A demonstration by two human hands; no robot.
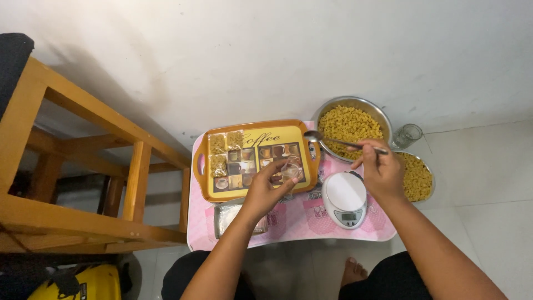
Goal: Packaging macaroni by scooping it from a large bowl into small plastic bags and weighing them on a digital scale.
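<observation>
Nearest the person, a white digital scale stands on the pink table, its round platform bare, with a stack of clear bags lying just to its left. Above these, the left hand is closed narrowly around a small clear bag, fingers pinching its mouth over the yellow tray. The right hand is curled shut on the handle of a metal spoon, whose bowl points left toward the tray edge; whether the bowl carries anything cannot be told. Judged from the layout, the portioning is at an early stage: roughly three filled packets lie at the tray's left end, while the bag in hand appears unfilled. Farther back, a large steel bowl holds much yellow macaroni, a second bowl sits to the right, partly behind the right hand, and a glass stands beside them.
</observation>
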